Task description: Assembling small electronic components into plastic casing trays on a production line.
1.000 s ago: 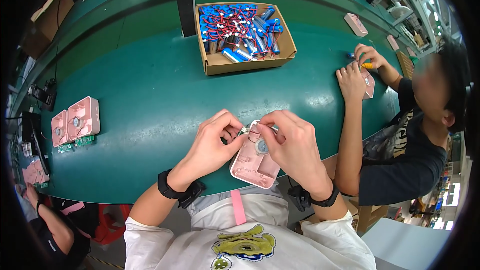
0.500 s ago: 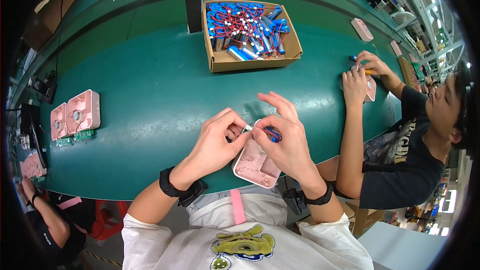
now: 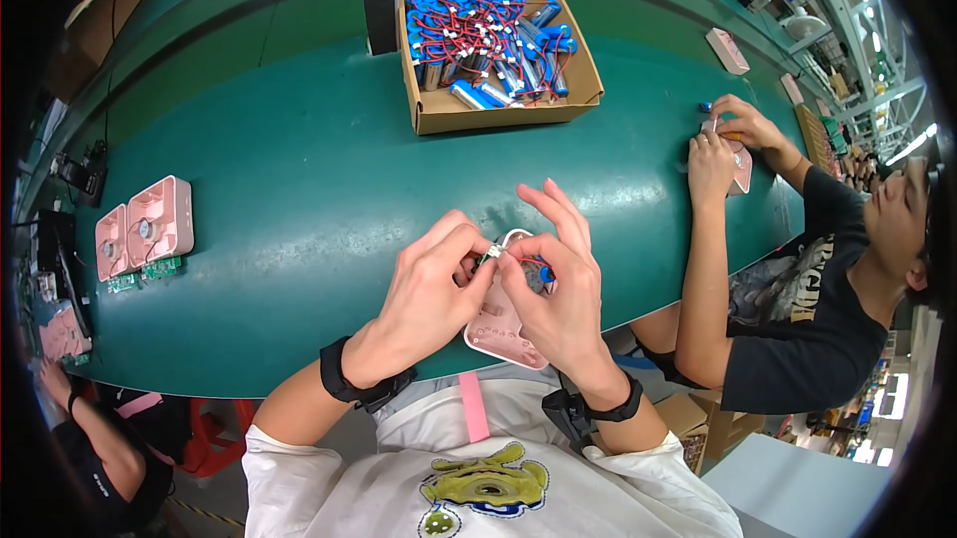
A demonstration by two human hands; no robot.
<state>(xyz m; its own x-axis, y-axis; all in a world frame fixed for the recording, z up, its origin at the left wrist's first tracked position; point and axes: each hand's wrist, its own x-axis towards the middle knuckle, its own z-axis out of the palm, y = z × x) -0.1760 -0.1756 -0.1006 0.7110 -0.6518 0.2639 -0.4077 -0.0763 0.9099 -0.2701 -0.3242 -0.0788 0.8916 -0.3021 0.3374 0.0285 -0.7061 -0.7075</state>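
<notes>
Pink housing open; work appears partway.
Left hand and right hand pinch white connector over housing's far end, mating unconfirmed; blue battery over housing, apparently unseated.

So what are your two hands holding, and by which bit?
Left hand: a small green board, seemingly by its edge. Right hand: red wires, pinched near the white connector.
</notes>
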